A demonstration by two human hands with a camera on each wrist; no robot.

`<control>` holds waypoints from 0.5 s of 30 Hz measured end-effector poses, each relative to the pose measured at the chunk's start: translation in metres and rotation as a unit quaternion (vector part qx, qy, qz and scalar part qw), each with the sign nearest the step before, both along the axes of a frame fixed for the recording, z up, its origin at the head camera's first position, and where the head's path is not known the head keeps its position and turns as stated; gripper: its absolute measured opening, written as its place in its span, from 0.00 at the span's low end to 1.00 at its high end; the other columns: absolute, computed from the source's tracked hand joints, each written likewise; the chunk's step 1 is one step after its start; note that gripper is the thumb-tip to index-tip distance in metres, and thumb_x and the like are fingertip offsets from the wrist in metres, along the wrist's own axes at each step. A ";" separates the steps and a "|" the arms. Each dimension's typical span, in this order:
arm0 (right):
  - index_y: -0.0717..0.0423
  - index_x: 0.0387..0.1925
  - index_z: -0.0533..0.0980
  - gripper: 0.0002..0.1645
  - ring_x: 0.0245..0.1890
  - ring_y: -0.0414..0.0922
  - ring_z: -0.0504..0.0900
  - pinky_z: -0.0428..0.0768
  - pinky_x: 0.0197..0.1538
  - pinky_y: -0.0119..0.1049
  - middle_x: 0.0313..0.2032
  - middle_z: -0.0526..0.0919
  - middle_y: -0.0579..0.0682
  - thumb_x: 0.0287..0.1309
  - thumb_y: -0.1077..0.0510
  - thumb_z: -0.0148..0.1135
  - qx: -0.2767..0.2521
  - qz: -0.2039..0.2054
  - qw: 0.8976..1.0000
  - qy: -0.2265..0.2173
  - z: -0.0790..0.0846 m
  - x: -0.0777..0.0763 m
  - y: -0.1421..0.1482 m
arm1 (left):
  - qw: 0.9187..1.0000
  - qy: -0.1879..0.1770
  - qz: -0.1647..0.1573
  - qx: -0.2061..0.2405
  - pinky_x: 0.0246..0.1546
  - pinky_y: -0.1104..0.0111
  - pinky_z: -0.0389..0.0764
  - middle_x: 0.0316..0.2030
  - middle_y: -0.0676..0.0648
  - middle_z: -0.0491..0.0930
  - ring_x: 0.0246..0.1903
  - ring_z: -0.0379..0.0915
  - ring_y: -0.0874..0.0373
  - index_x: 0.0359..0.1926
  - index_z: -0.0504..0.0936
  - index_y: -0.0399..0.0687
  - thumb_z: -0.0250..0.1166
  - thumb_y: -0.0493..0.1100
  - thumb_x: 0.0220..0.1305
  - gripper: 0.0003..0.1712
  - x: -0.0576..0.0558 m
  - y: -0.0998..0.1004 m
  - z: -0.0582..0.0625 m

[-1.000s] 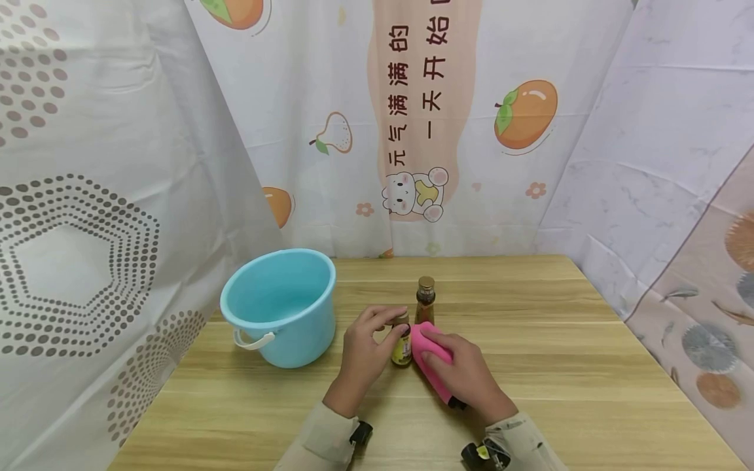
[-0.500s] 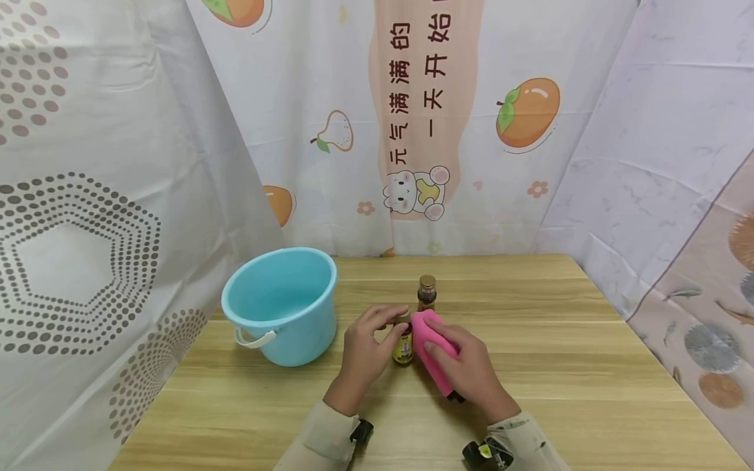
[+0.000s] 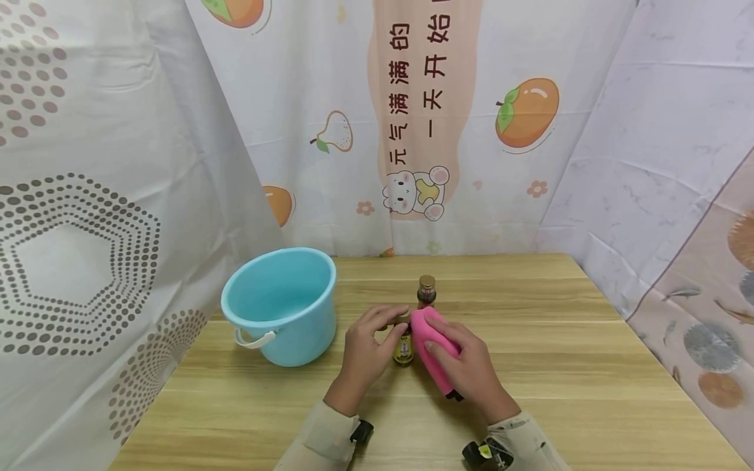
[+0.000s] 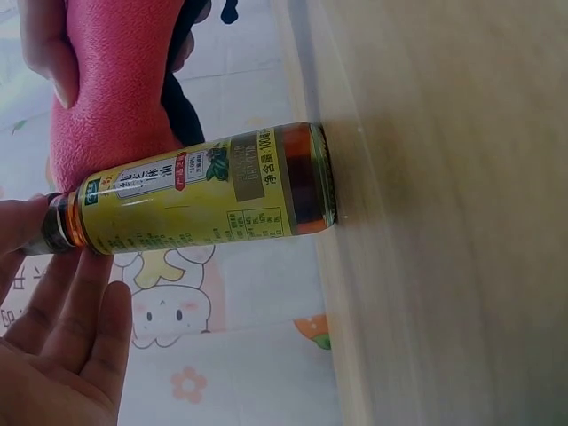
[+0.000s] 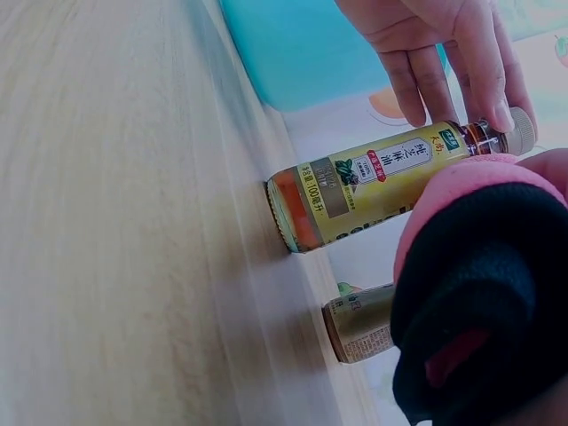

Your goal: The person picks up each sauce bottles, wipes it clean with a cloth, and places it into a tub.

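Taking twelve o'clock as straight ahead of the person, beige sleeves [image 3: 324, 435] come in from five and seven. The right hand [image 3: 465, 366] curls round a pink plush [image 3: 432, 356], holding it at the near bottle [image 3: 403, 350]'s three o'clock; whether the two touch is hard to tell. The left hand [image 3: 366, 350], at the bottle's nine o'clock, has a narrow grip, thumb and fingers pinching the top of the bottle, which stands about upright with its base on the table [image 3: 589, 366]. From the head the pinch is partly lost behind the fingers; the right wrist view shows the thumb at the neck, just by a pale cap [image 5: 524, 133], and the plush's black folded end [image 5: 497, 293]. The left wrist view gives the yellow label's back panel and the dark oil in the base. The far bottle [image 3: 427, 294] stands at one o'clock from the near one; the head sees its gold cap, the right wrist only its lower part. At ten o'clock sits a blue bucket [image 3: 300, 337], white handle [image 3: 256, 341] hanging. The table is pale striped wood; beyond, a back curtain [image 3: 506, 196] carries printed fruit and writing, with a dotted curtain [image 3: 177, 131] toward ten and a marbled one [image 3: 624, 157] toward two.
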State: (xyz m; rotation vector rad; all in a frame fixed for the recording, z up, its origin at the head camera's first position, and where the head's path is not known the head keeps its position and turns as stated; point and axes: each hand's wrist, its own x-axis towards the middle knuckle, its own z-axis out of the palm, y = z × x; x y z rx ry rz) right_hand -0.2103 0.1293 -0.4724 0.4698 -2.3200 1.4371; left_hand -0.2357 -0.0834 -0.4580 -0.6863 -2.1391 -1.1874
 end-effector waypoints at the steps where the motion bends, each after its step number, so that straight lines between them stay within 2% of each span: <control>1: 0.36 0.63 0.81 0.26 0.41 0.42 0.82 0.83 0.38 0.33 0.52 0.86 0.46 0.64 0.54 0.72 0.002 0.000 1.000 -0.003 0.000 0.000 0.000 | 1.000 -0.001 -0.001 0.000 0.43 0.56 0.88 0.52 0.56 0.85 0.47 0.85 0.64 0.58 0.87 0.55 0.70 0.45 0.70 0.16 0.000 0.000 0.000; 10: 0.31 0.63 0.81 0.26 0.41 0.43 0.82 0.84 0.38 0.32 0.53 0.86 0.45 0.64 0.52 0.72 0.014 -0.015 0.998 -0.054 -0.001 0.002 0.000 | 1.000 -0.011 0.003 -0.006 0.45 0.62 0.86 0.52 0.57 0.85 0.48 0.84 0.64 0.58 0.87 0.57 0.72 0.45 0.68 0.18 0.002 0.000 -0.003; 15: 0.34 0.63 0.81 0.27 0.40 0.43 0.82 0.83 0.37 0.33 0.52 0.87 0.47 0.63 0.53 0.73 0.016 -0.017 0.999 -0.049 -0.001 0.000 0.000 | 1.000 -0.006 -0.003 -0.004 0.49 0.60 0.86 0.52 0.56 0.84 0.52 0.81 0.61 0.57 0.87 0.56 0.73 0.46 0.67 0.18 0.001 -0.001 0.000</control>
